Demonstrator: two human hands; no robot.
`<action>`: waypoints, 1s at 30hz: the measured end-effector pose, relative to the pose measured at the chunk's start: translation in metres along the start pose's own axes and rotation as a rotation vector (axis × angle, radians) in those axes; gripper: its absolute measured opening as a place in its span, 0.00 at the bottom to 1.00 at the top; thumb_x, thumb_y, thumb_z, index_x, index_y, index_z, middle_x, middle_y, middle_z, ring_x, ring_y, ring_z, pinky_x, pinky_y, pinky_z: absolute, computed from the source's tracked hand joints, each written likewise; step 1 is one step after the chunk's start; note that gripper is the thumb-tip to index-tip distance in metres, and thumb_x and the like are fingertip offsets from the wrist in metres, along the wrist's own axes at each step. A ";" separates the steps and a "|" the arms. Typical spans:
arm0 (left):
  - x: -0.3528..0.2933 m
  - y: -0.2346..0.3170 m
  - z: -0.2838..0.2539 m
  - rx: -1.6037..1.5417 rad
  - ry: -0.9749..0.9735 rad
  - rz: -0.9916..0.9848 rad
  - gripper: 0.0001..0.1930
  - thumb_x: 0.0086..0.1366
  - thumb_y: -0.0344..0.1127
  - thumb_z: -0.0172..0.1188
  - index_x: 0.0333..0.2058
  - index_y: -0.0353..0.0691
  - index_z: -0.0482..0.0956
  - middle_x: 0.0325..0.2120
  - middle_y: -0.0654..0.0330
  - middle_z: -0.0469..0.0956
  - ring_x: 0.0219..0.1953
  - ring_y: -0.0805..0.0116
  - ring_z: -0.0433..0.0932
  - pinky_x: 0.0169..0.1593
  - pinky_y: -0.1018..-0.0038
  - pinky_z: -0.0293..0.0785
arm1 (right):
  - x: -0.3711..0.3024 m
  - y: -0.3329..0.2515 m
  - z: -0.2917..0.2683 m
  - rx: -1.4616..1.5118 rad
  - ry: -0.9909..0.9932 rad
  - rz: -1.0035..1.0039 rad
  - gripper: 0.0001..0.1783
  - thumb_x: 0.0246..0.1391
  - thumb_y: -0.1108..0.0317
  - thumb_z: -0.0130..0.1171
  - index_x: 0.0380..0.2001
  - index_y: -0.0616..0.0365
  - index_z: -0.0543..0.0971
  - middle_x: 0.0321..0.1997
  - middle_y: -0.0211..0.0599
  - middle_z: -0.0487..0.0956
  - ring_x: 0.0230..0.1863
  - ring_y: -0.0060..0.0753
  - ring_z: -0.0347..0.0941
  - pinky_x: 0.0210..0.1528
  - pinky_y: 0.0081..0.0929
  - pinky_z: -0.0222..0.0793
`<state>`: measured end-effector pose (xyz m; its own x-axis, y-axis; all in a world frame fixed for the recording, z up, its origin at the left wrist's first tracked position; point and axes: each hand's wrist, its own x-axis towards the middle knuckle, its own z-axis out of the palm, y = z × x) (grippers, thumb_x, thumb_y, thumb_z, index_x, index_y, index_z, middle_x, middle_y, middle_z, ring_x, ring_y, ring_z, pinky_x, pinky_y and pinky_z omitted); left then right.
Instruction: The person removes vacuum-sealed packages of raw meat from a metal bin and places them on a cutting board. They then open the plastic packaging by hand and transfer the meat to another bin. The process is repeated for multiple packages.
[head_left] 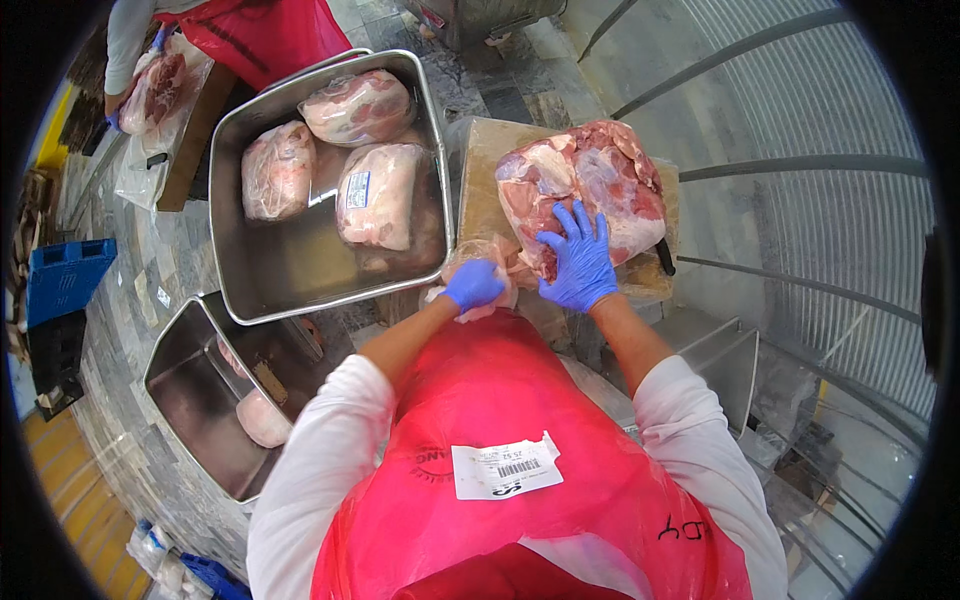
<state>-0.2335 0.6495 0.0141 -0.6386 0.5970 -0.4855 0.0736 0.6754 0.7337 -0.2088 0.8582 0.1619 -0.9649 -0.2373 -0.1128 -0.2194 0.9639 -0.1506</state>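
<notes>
A large slab of raw meat (620, 180) lies on a cutting board (480, 165) in front of me. My right hand (580, 265), in a blue glove, rests on its near part with the fingers spread. Just left of it, my left hand (474, 284), also gloved in blue, is closed on crumpled clear plastic wrap (492, 262) at the board's near left edge. Its fingertips are partly hidden. The black handle of a knife (665, 257) shows at the meat's right side; its blade is out of sight.
A deep steel tub (330, 285) at left holds several wrapped meat pieces (380, 195). Below it stands a smaller steel bin (195, 400) with meat inside. At the far left another person in a red apron (265, 40) handles meat (155, 90). A ribbed wall with metal rails (800, 165) curves along the right.
</notes>
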 end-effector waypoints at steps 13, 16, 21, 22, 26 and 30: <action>-0.028 0.041 -0.025 -0.071 -0.068 0.175 0.12 0.59 0.38 0.56 0.34 0.37 0.82 0.27 0.50 0.82 0.29 0.57 0.81 0.35 0.62 0.77 | -0.006 0.006 0.006 0.039 0.109 -0.040 0.37 0.34 0.50 0.69 0.52 0.40 0.72 0.70 0.45 0.57 0.74 0.58 0.44 0.71 0.68 0.35; -0.030 0.018 -0.014 -0.211 -0.058 0.103 0.12 0.62 0.39 0.53 0.33 0.39 0.82 0.26 0.55 0.81 0.29 0.61 0.80 0.34 0.65 0.76 | -0.017 -0.005 0.008 0.061 0.194 0.013 0.31 0.39 0.57 0.67 0.51 0.44 0.73 0.68 0.45 0.62 0.72 0.55 0.51 0.71 0.59 0.44; -0.014 -0.052 0.022 -0.232 0.057 0.260 0.15 0.65 0.42 0.52 0.32 0.37 0.82 0.28 0.58 0.81 0.31 0.66 0.79 0.34 0.68 0.75 | -0.086 -0.041 0.066 0.641 0.011 0.363 0.23 0.51 0.68 0.60 0.52 0.53 0.74 0.60 0.43 0.72 0.62 0.52 0.66 0.64 0.39 0.62; -0.021 -0.040 0.012 -0.397 0.017 0.174 0.15 0.65 0.42 0.52 0.32 0.36 0.82 0.28 0.58 0.81 0.32 0.67 0.79 0.35 0.68 0.75 | -0.089 -0.050 0.078 0.783 -0.138 0.515 0.21 0.54 0.70 0.58 0.53 0.56 0.74 0.58 0.42 0.74 0.60 0.51 0.69 0.62 0.36 0.65; -0.034 -0.024 -0.001 -0.880 -0.084 -0.170 0.15 0.65 0.42 0.53 0.33 0.36 0.82 0.29 0.59 0.81 0.32 0.70 0.78 0.36 0.69 0.75 | -0.051 -0.067 0.144 1.795 0.186 0.848 0.16 0.63 0.68 0.52 0.51 0.63 0.74 0.52 0.41 0.78 0.54 0.44 0.73 0.60 0.38 0.67; -0.027 -0.070 0.008 -0.623 0.117 -0.116 0.14 0.65 0.40 0.55 0.34 0.35 0.82 0.29 0.60 0.81 0.32 0.73 0.76 0.36 0.70 0.75 | -0.012 -0.090 0.134 2.493 0.558 0.938 0.15 0.65 0.66 0.50 0.50 0.63 0.75 0.40 0.37 0.79 0.44 0.33 0.76 0.54 0.37 0.70</action>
<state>-0.2152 0.5902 -0.0281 -0.6974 0.4605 -0.5492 -0.4375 0.3335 0.8351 -0.1579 0.7576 0.0450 -0.7027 0.2551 -0.6642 0.0448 -0.9158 -0.3992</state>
